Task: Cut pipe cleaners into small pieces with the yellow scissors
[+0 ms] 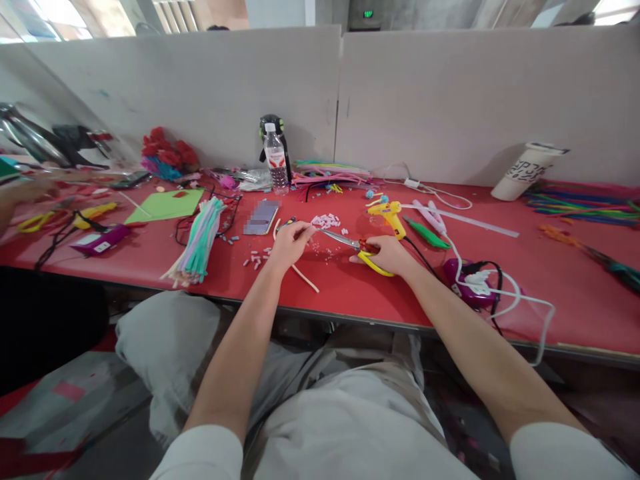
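Note:
My left hand (290,245) is closed in a pinch at the tips of the scissors' blades. A cream pipe cleaner (306,280) comes out from under this hand and trails toward the table's front edge; its end at my fingertips is too small to make out. In my right hand (389,253) are the scissors (376,265), yellow-handled, with the blades pointing left at my left fingertips. Just behind the blades lies a pile of short pale pink pieces (326,220). More cut bits (256,259) are scattered left of my left hand.
A phone (262,218) and a bundle of pastel pipe cleaners (199,243) lie to the left. A water bottle (277,160) stands behind. On the right are a yellow glue gun (389,215), a green pen-like tool (427,233), a purple power strip (470,283) with cables, and a tilted cup (525,172).

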